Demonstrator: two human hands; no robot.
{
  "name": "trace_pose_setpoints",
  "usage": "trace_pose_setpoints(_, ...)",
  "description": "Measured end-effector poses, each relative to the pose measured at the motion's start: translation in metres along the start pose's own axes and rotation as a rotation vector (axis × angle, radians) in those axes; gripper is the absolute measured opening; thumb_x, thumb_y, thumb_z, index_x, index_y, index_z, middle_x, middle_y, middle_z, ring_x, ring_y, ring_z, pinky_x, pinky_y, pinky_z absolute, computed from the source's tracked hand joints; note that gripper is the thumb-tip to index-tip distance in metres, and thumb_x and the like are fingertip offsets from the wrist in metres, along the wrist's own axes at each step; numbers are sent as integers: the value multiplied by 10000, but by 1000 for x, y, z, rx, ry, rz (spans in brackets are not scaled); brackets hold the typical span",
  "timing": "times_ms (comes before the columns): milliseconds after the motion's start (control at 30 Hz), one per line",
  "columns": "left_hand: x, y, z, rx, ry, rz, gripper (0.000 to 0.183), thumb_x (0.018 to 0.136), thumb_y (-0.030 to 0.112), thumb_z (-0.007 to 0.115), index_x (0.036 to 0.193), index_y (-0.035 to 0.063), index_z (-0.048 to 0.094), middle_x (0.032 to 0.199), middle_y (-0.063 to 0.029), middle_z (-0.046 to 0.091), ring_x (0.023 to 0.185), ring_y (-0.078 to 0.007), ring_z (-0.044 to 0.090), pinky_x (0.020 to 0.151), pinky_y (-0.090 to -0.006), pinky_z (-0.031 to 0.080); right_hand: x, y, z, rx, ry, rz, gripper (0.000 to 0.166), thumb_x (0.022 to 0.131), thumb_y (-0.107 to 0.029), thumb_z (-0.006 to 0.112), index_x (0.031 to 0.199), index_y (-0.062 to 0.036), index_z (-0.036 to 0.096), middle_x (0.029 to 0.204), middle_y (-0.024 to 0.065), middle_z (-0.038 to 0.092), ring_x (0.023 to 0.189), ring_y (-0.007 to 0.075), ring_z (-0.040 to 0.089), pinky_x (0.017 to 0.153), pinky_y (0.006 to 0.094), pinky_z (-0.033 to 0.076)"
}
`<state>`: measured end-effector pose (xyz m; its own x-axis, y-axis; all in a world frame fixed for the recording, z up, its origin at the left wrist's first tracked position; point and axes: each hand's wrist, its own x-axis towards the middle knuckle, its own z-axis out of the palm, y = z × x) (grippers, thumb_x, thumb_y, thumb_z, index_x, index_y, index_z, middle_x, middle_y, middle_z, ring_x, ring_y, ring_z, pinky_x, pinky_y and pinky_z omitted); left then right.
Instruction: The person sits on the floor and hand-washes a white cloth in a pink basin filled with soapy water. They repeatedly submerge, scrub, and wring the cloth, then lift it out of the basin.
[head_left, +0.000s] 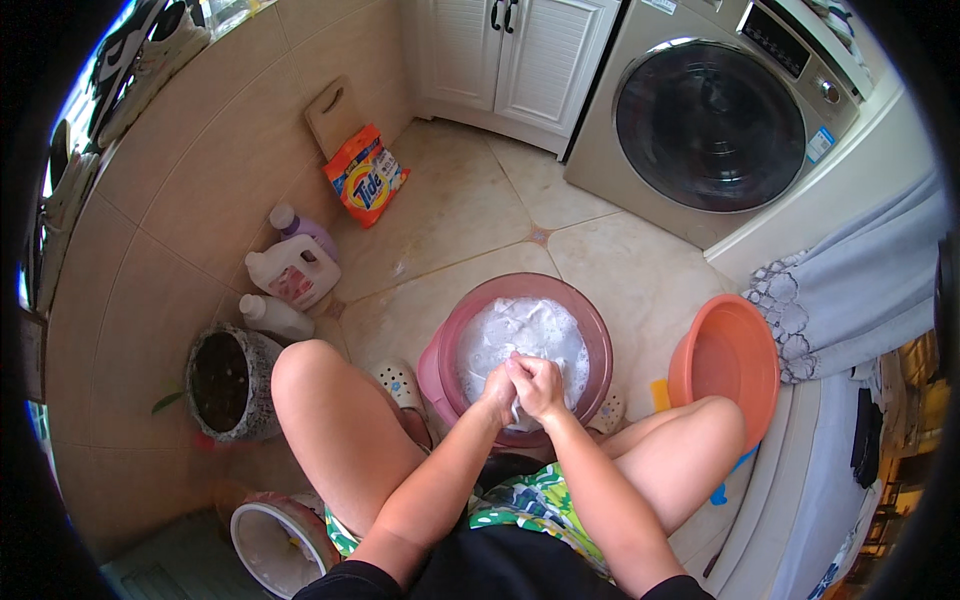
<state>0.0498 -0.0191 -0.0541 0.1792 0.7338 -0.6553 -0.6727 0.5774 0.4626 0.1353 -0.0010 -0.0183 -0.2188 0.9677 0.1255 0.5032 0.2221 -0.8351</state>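
A round pink plastic basin (596, 330) stands on the floor between my feet, with soapy water and a soaked white cloth (529, 326) in it. Over its near half my left hand (500, 391) and my right hand (538, 384) are pressed together, fingers closed on a bunched part of the cloth. A fold of the cloth hangs below them towards the near rim. The palms and the gripped part are mostly hidden by the fingers.
An orange basin (681, 360) leans at the right near a grey-blue curtain (862, 277). To the left are white bottles (276, 319), a Tide detergent bag (367, 180), a plant pot (262, 375) and a bin (244, 536). A washing machine (600, 157) and white cabinet (457, 60) stand ahead.
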Motion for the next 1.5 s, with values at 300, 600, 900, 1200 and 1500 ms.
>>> trace_pose_setpoints(300,-18,5,37,21,201,-125,383,922,292,324,948,22,594,893,-143,626,812,-266,601,738,-425,483,8,7,-5,19,-92,637,614,925,-504,447,473,-92,510,500,79,531,517,216,545,668,393,475)
trace_pose_setpoints(600,-19,2,54,163,110,-157,414,925,348,338,836,18,572,813,-149,608,762,-299,588,695,-409,503,25,9,-9,-221,9,692,595,956,-444,405,519,-77,574,515,92,567,553,220,588,699,420,484)
trace_pose_setpoints(900,-3,27,35,21,217,-248,395,933,278,306,1056,-15,540,983,-197,584,919,-278,575,794,-429,463,21,-7,3,-11,-23,871,612,891,-499,458,716,53,659,748,238,655,706,398,629,747,431,467)
trace_pose_setpoints(1200,18,33,13,-21,152,-177,439,940,372,335,983,7,574,880,-159,580,783,-276,553,702,-415,460,8,-42,17,-51,38,540,663,961,-490,333,518,-59,574,459,92,519,460,254,533,627,402,464)
trace_pose_setpoints(1500,30,11,-29,-294,-373,-224,379,917,378,379,963,56,574,859,-109,618,813,-231,580,716,-394,478,22,-12,10,-61,132,642,523,886,-436,514,624,-6,653,552,146,612,577,313,623,737,471,461)
